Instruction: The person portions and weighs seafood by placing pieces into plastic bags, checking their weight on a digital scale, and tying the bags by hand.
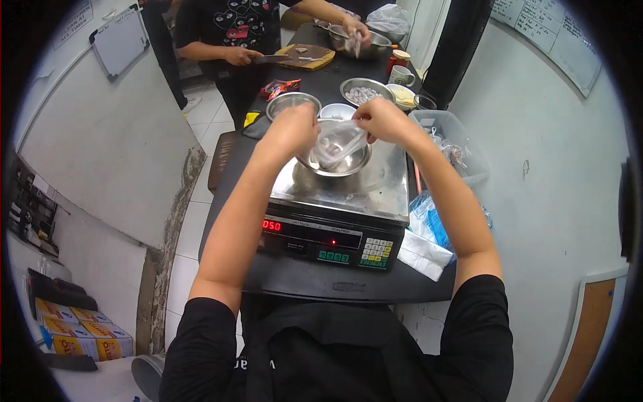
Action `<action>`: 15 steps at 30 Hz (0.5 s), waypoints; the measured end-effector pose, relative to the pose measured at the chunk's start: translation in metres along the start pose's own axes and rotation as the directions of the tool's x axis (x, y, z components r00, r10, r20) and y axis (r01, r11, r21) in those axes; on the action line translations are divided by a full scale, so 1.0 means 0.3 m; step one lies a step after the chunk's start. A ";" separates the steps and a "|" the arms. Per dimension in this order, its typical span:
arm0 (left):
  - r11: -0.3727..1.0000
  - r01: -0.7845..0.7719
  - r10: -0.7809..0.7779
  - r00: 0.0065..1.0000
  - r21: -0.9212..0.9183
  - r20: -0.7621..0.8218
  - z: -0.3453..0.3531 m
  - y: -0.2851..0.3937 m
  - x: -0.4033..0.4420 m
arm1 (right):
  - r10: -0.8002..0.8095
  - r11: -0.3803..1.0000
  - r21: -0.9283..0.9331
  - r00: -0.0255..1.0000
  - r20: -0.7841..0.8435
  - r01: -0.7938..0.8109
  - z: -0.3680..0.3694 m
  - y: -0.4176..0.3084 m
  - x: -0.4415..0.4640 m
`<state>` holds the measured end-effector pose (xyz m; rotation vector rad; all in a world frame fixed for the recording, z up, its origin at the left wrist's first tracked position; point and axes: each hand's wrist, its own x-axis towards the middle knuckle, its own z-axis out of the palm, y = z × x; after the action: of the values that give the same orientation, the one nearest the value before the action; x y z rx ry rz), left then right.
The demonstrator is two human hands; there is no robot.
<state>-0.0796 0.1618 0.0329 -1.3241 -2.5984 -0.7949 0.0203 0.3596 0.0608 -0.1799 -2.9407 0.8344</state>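
Note:
My left hand and my right hand pinch opposite sides of a clear plastic bag. Something pale lies in the bag's lower part; I cannot make out what it is. Below and around the bag is a steel bowl, resting on the metal pan of a digital scale. Red digits ending in 050 show on the scale's display, partly covered by my left forearm. Just beyond the bag stands a small white bowl, and a second steel bowl is behind my left hand.
A steel bowl of greyish pieces, a mug and a red jar stand farther back. At right are a plastic bin and white bags. Across the table, a person holds a knife by a cutting board.

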 end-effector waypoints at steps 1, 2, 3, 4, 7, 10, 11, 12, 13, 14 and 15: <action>0.982 0.052 -0.043 0.998 -0.180 0.054 -0.040 0.019 -0.005 | 0.018 0.997 0.076 1.000 -0.003 -0.017 -0.017 -0.001 -0.005; 0.942 0.138 -0.114 0.989 -0.305 0.095 -0.076 0.044 -0.009 | 0.013 0.997 0.074 1.000 -0.001 -0.013 -0.036 0.001 -0.006; 0.942 0.141 -0.118 0.989 -0.305 0.091 -0.079 0.035 -0.007 | -0.005 0.997 0.077 1.000 -0.022 0.006 -0.055 -0.006 -0.010; 0.899 0.158 -0.130 0.987 -0.407 0.096 -0.083 0.021 0.008 | -0.023 0.996 0.080 0.999 -0.044 0.026 -0.069 -0.013 -0.013; 0.840 0.162 -0.132 0.987 -0.517 0.095 -0.113 0.014 0.040 | -0.008 0.984 0.177 0.992 -0.123 0.029 -0.104 -0.045 -0.035; 0.853 0.112 -0.094 0.994 -0.510 0.060 -0.128 0.025 0.050 | 0.005 0.981 0.191 0.987 -0.159 0.026 -0.107 -0.068 -0.055; 0.907 0.079 -0.070 0.997 -0.413 0.037 -0.127 0.028 0.047 | 0.004 0.981 0.193 0.985 -0.175 0.030 -0.103 -0.075 -0.063; 0.950 0.048 -0.045 0.999 -0.309 0.017 -0.124 0.033 0.041 | 0.001 0.981 0.191 0.985 -0.173 0.033 -0.093 -0.076 -0.067; 0.950 0.051 -0.048 0.999 -0.308 0.016 -0.115 0.039 0.030 | -0.010 0.984 0.174 0.985 -0.172 0.040 -0.075 -0.071 -0.068; 0.978 0.051 -0.053 0.999 -0.204 -0.004 -0.101 0.047 0.014 | -0.019 0.986 0.158 0.985 -0.172 0.047 -0.057 -0.065 -0.071; 0.994 0.054 -0.056 0.998 -0.097 -0.023 -0.088 0.046 0.003 | -0.020 0.986 0.160 0.985 -0.170 0.047 -0.039 -0.063 -0.076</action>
<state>-0.0727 0.1559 0.0614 -1.2619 -2.6174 -0.9504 0.0425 0.3467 0.0796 -0.1791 -2.6976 0.9980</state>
